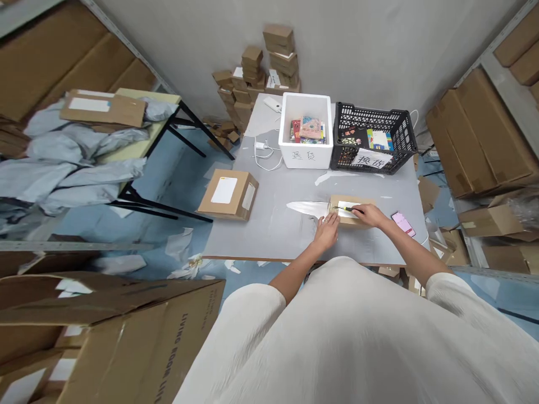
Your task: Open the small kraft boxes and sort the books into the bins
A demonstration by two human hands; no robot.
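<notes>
Pale wall (370,45) and blue floor (168,146) surround a grey table (269,235), with the hands working at its near side. Beyond the left fingers stands a white foam box (306,147), open at the top, holding a few colourful flat items (310,127), book-like in shape. Just beside it, farther out from the right fingers, a black plastic crate (398,160) holds a dark printed item (353,136) and a brighter one (380,139); a handwritten paper sign hangs on its near side. Well to the left of the left fingers sits a closed, labelled carton (227,193).

Directly under both hands lies a small cardboard box (351,198) with a white label. The left hand (327,231) reaches forward, fingers close together at the box's left end; whether they grip or only press, I cannot tell. The right hand (370,215) comes in from the right, its fingers curled around a yellow-and-black cutter (351,209) pointing toward the left fingertips. Right of that hand lies a phone (403,223).
</notes>
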